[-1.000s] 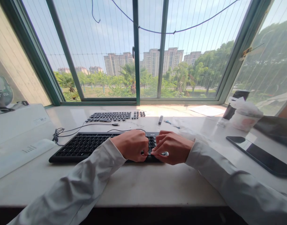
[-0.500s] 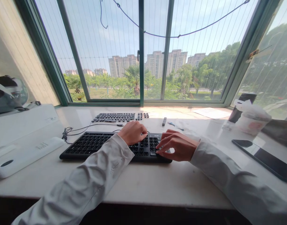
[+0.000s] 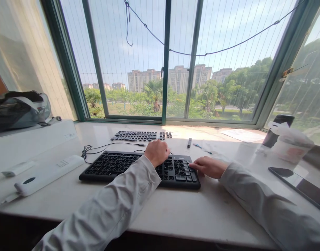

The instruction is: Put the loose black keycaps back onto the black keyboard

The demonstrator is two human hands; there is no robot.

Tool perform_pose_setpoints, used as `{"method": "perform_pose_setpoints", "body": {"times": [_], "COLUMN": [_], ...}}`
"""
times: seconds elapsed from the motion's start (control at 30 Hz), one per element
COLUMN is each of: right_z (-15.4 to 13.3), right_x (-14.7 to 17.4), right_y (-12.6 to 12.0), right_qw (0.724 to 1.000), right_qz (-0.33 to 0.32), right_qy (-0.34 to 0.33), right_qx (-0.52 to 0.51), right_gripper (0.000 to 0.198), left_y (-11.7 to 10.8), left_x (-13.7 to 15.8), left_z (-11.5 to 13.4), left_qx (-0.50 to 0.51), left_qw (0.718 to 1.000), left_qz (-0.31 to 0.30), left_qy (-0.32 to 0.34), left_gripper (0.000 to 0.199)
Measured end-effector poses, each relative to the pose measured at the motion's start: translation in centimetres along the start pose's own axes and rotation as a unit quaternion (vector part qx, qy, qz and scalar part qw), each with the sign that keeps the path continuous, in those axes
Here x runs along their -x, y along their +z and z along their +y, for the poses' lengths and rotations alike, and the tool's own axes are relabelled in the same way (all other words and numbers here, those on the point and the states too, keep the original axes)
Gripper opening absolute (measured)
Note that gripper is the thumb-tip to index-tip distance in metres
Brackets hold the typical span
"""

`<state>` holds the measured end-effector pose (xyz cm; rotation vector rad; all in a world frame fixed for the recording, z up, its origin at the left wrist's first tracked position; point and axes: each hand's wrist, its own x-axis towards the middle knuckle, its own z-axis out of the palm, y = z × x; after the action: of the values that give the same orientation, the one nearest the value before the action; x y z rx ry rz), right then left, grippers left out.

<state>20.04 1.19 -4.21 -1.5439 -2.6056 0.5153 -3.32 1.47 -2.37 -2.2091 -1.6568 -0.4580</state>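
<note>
White tabletop (image 3: 181,212), kbd (image 3: 110,164) under curled L fingers (image 3: 166,152), R fingers (image 3: 195,166) at rt edge, grips unclear

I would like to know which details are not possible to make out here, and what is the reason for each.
In the head view:
Left hand: its fingertips and whether they hold anything, hidden by the back of the hand.
Right hand: whether its fingertips press a key; too small.
Keyboard: some keys, covered by the left hand and left sleeve.
Loose keycaps: legends, too small.
Plastic bag: contents, obscured by cloudy film.
</note>
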Motion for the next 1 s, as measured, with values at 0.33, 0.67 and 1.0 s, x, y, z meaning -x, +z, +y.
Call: {"method": "perform_pose_setpoints", "body": {"times": [0.33,0.67,1.0], "right_z": [1.1,1.1,-1.3], "right_x": [-1.4,-7.8,-18.6], "right_y": [0.1,-1.5,-3.0], "right_qw": [0.985,0.926,0.936], "right_qz": [0.168,0.218,0.161], "right_qy": [0.017,-0.015,0.000], "right_qx": [0.039,0.307,0.312], "right_gripper": [0.060,0.053,0.038], "left_y": [-0.3,1.4,0.9], "left_x": [-0.6,-0.6,-0.5], "left_z": [-1.9,-2.2,-2.1], "left_qx": [0.006,0.011,0.000], "left_qw": [0.998,0.989,0.988], "left_qz": [-0.033,-0.127,-0.130], "left_qy": [-0.059,-0.078,-0.082], "left_gripper": [0.042,0.029,0.029]}}
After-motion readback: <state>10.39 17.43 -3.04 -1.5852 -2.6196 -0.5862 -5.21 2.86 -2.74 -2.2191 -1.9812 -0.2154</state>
